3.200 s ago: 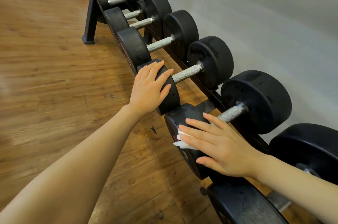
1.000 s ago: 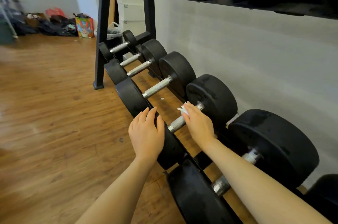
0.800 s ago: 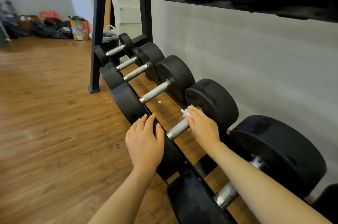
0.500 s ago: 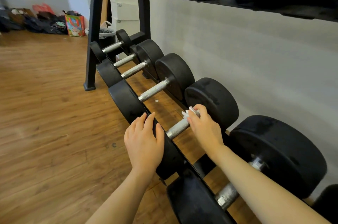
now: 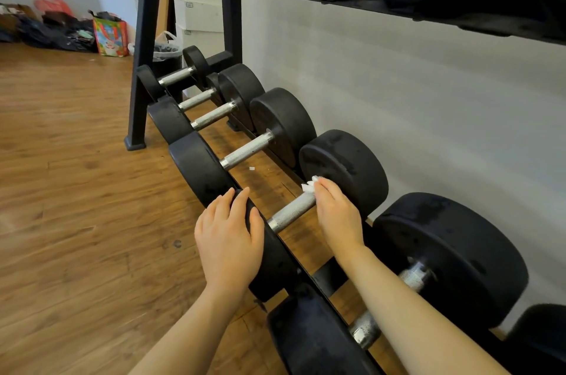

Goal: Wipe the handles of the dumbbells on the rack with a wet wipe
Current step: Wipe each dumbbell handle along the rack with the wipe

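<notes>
A row of black dumbbells with knurled steel handles lies across the low rack (image 5: 139,74). My right hand (image 5: 338,215) holds a crumpled white wet wipe (image 5: 309,186) against the far end of one steel handle (image 5: 291,211), close to the rear weight head (image 5: 346,166). My left hand (image 5: 229,240) rests flat, fingers apart, on the front head (image 5: 275,261) of the same dumbbell. The nearer dumbbell's handle (image 5: 413,278) passes under my right forearm and is partly hidden.
More dumbbells (image 5: 245,149) continue along the rack to the far left. An upper shelf (image 5: 398,4) of bigger dumbbells hangs overhead. A white wall lies behind the rack; wooden floor (image 5: 76,206) spreads left. Bags (image 5: 110,36) and a bin (image 5: 167,51) stand far back.
My right hand left the front head of the nearer dumbbell and moved with the wipe onto the neighbouring handle. In the last second it has stayed at the handle's far end. My left hand stays put.
</notes>
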`<state>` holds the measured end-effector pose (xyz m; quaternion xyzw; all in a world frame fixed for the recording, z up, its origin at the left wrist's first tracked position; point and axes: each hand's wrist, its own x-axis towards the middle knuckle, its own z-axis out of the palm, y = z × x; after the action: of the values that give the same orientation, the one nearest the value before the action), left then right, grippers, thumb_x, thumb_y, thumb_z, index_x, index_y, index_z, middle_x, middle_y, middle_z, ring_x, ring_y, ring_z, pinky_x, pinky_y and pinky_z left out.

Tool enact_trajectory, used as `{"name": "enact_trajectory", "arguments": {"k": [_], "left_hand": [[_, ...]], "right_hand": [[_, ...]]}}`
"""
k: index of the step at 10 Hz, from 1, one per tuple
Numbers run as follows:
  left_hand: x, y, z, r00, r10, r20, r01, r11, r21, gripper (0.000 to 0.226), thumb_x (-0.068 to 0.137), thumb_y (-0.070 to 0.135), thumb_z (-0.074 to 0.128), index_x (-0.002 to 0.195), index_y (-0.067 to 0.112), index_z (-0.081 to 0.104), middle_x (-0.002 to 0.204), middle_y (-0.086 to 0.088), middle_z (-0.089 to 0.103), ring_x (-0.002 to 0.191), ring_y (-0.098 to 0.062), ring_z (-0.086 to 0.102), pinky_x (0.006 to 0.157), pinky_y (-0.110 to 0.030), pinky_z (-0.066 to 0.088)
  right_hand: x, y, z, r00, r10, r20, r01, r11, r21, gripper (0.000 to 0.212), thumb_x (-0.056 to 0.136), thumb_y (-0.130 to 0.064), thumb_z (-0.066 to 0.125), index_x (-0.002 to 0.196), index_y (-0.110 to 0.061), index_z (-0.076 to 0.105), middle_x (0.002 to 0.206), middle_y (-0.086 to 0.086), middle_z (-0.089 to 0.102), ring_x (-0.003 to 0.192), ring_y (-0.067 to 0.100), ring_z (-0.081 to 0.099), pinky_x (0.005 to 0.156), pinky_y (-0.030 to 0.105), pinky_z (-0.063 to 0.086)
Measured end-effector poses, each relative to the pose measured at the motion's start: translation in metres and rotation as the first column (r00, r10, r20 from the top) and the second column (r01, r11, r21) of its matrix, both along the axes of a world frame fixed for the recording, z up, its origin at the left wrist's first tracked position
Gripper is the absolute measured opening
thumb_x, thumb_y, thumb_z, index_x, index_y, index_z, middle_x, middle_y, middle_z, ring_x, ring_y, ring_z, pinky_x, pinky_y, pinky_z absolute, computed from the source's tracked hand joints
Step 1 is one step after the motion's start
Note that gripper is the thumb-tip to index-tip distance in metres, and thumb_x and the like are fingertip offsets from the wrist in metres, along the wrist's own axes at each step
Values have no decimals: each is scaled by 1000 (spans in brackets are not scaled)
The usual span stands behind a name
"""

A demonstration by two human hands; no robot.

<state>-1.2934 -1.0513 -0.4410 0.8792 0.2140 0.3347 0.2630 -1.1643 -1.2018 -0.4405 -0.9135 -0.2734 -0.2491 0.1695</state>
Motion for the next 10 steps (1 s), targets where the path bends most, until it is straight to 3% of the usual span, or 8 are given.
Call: {"name": "enact_trajectory", "arguments": {"k": [1,2,4,5,6,8,9,10], "left_hand": [[0,0,0,1000,4,3,-4,1000,-3,60,93,46,25,134,18,59,139,-6,58,132,-28,48,109,-52,37],[0,0,0,1000,4,9,-4,1000,-4,59,93,45,26,134,18,60,138,-7,58,132,-28,49,109,-52,37],[0,-1,0,1000,10,22,-9,1000,-10,59,93,46,26,133,18,60,138,-6,58,132,-28,49,109,-51,37],[0,-1,0,1000,10,25,-10,1000,-9,59,93,45,27,133,18,60,138,-7,58,131,-28,49,109,-51,37],[0,-1,-1,1000,11,24,-11,1000,-19,55,94,43,31,133,18,60,138,-7,58,132,-28,48,110,-51,36],[0,-1,-1,1000,11,21,-11,1000,-16,54,94,42,32,134,19,59,139,-6,57,132,-27,48,110,-50,36],[0,-1,-1,1000,7,23,-6,1000,-24,55,94,43,30,134,19,59,139,-6,57,133,-27,47,110,-50,35],[0,-1,-1,1000,2,24,-1,999,-33,53,94,41,34,135,19,58,139,-6,57,133,-27,47,111,-51,34]], "right_hand": [[1,-1,-4,997,77,9,-77,996,-39,40,87,-8,68,125,-1,59,120,11,64,93,20,70,72,29,58],[1,1,-2,1000,7,-8,-7,1000,6,37,95,-14,59,130,-2,55,124,9,61,88,19,68,67,27,55],[-9,4,-3,998,60,-4,-60,997,-51,45,97,-28,54,134,-5,50,134,9,53,92,19,67,68,26,55],[-9,5,-5,1000,11,-2,-11,999,-42,52,95,-31,56,138,-5,45,139,11,49,101,21,64,77,29,55],[-10,5,-8,997,81,-16,-82,993,-81,58,95,-37,55,142,-6,41,142,11,46,112,21,59,87,31,54],[-19,9,-11,994,86,-72,-90,994,-63,74,94,-50,50,149,-7,27,152,6,31,110,17,59,81,25,52],[-20,8,-11,997,79,-22,-81,990,-116,79,90,-61,37,149,-8,28,151,6,33,104,17,61,73,26,53],[-16,6,-7,999,-26,-38,25,999,-22,78,90,-61,35,149,-10,27,150,3,33,104,16,59,74,26,54]]}}
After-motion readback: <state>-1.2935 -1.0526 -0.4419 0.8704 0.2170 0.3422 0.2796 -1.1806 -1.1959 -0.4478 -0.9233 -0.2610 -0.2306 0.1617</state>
